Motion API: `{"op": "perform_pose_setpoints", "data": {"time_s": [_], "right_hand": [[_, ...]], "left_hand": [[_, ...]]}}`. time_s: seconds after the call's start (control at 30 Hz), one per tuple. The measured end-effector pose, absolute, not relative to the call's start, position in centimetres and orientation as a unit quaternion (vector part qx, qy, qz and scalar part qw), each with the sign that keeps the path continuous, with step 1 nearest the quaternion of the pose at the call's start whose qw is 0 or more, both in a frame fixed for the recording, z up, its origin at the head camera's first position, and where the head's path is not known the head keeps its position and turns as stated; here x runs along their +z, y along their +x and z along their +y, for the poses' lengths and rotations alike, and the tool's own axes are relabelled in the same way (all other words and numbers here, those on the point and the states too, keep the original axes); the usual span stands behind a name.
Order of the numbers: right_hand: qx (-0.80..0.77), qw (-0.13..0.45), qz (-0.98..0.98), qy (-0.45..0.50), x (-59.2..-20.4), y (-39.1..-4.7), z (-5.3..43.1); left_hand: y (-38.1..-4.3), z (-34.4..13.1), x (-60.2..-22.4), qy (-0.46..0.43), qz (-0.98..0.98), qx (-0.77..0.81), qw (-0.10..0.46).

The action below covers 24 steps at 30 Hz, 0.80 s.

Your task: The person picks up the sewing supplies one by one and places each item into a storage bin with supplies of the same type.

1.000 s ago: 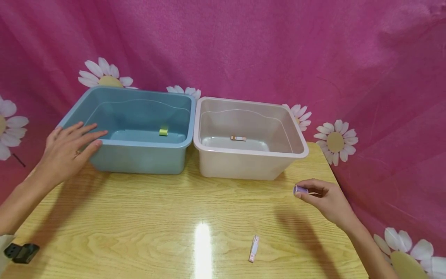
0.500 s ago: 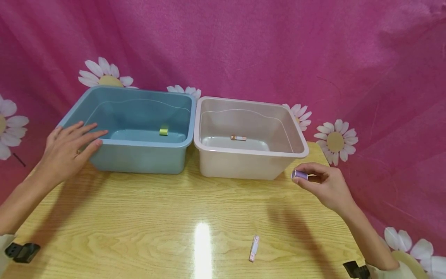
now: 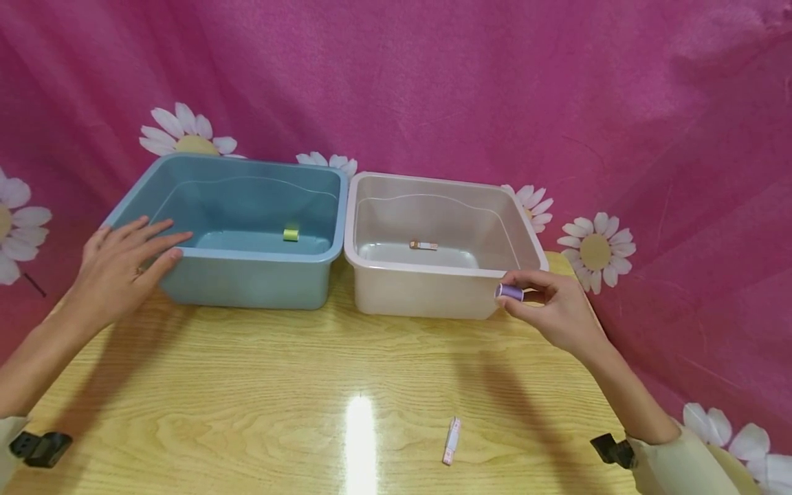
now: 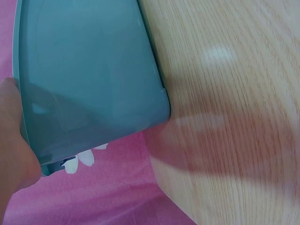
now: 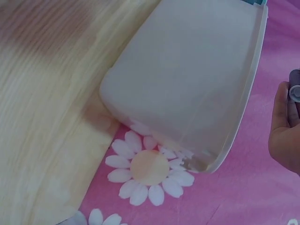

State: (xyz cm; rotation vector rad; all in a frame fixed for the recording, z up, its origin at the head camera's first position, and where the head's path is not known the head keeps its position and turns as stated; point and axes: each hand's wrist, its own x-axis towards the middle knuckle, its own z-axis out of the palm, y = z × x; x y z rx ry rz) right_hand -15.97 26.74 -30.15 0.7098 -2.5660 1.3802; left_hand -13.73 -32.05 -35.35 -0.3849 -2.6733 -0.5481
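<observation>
Between thumb and fingers, my right hand [image 3: 553, 309] pinches a purple thread spool [image 3: 511, 293] near the front right corner of the beige bin [image 3: 427, 292]. The right wrist view catches the spool [image 5: 295, 85] at its right edge. My left hand [image 3: 120, 268] lies with fingers spread over the front left rim of the blue bin [image 3: 247, 278]. Inside the blue bin rests a yellow-green thread spool [image 3: 291, 235]. A small folded strip [image 3: 423, 245], white with a brownish end, lies on the beige bin's floor. Another folded strip [image 3: 452, 441], white and pink, lies on the table.
Both bins stand side by side at the back of the wooden table [image 3: 278, 385]. Behind them hangs a pink cloth [image 3: 433, 89] with printed daisies. The table's right edge runs close beside my right hand.
My right hand has moved left and away from me with the purple spool, from over the table's right side to the beige bin's front corner. My left hand stays put.
</observation>
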Motion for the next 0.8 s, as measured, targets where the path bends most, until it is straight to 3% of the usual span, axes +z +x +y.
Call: {"op": "perform_pose_setpoints", "data": {"time_s": [0.8], "right_hand": [[0.474, 0.067, -0.829, 0.291, -28.7, -19.5, 21.6]], "left_hand": [[-13.8, -32.0, -35.4, -0.139, -0.950, -0.199, 0.197]]}}
